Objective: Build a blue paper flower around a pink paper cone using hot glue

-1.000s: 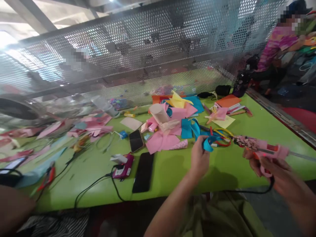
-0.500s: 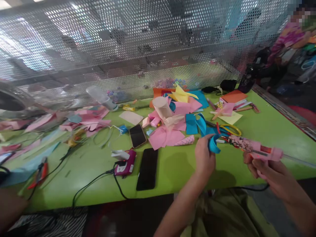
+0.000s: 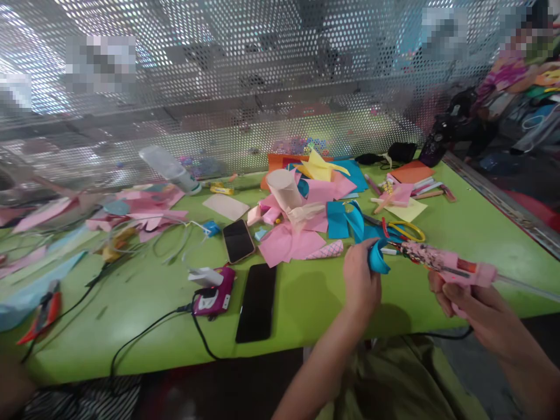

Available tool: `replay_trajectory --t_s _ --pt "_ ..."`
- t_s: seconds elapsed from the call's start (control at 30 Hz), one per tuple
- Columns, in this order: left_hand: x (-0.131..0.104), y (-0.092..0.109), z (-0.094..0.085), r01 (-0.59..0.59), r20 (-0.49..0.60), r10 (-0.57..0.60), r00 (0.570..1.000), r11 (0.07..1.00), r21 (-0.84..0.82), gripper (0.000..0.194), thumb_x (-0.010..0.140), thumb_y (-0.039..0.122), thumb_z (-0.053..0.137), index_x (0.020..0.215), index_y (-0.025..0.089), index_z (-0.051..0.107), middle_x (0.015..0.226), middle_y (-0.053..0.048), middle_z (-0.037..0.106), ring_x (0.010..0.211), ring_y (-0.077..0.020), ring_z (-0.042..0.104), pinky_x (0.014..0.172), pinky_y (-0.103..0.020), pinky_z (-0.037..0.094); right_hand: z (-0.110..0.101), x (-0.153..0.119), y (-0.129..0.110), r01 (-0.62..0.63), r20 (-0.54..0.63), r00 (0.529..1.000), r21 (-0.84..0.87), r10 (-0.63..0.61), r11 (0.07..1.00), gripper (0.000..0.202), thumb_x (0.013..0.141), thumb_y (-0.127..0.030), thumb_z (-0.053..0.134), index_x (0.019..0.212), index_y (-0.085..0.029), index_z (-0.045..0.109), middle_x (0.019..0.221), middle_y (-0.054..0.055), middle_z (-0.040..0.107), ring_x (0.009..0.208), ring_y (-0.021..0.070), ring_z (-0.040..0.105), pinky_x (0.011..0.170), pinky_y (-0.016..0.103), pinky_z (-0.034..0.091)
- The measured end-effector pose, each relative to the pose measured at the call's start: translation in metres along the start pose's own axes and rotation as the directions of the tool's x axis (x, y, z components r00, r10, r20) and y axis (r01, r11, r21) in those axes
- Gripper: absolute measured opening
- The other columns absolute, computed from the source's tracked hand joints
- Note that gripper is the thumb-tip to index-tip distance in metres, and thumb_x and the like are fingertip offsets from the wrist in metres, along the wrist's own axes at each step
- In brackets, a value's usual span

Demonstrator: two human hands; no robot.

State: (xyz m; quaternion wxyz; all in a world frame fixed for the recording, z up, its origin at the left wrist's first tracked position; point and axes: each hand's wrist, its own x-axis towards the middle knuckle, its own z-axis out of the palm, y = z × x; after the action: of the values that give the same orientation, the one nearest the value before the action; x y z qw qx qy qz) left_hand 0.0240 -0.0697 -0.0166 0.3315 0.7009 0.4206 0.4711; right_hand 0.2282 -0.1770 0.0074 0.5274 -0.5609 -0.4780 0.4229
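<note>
Pinching a curled piece of smooth blue paper in the left hand, and gripping a pink glue gun by its handle in the right hand, nozzle just beside the curl, rough and dark-flecked, clear round stick out the back. Held over the near right of a glossy green table, right of a flat black phone. Farther off, beside crumpled pink paper, a pale tube. Far left, a whitish plastic bottle, tilted, any print too blurred to read

Pink glue gun, bright blue paper, lime-green table, pink-and-white crosshatched roll, black phone
</note>
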Motion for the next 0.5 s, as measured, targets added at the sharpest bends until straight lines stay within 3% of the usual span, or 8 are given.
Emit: replay_trajectory --t_s 0.3,0.5 --pt "-0.0012 -0.0016 0.0006 -0.014 -0.006 0.014 1.000 1.000 -0.010 0.044 0.096 0.009 0.054 0.136 0.022 0.068 0.130 -0.013 0.078 0.119 -0.0294 0.071 0.107 -0.045 0.055 -0.0052 0.0010 0.0010 -0.030 0.018 0.999 -0.059 0.031 0.998 0.042 0.096 -0.061 0.076 0.082 -0.021 0.072 0.070 0.001 0.057 0.058 0.0153 0.051 0.053 0.029 0.042" --pt "-0.0017 -0.0013 0.0009 -0.014 -0.004 0.015 1.000 0.999 0.034 0.043 0.099 0.010 0.053 0.136 0.024 0.068 0.130 -0.012 0.078 0.119 -0.0282 0.072 0.105 -0.042 0.056 0.0047 0.0016 -0.0077 -0.028 -0.009 1.000 -0.069 0.028 0.997 0.051 0.092 -0.069 0.077 0.076 -0.021 0.070 0.067 0.001 0.055 0.055 0.0151 0.050 0.049 0.029 0.041"
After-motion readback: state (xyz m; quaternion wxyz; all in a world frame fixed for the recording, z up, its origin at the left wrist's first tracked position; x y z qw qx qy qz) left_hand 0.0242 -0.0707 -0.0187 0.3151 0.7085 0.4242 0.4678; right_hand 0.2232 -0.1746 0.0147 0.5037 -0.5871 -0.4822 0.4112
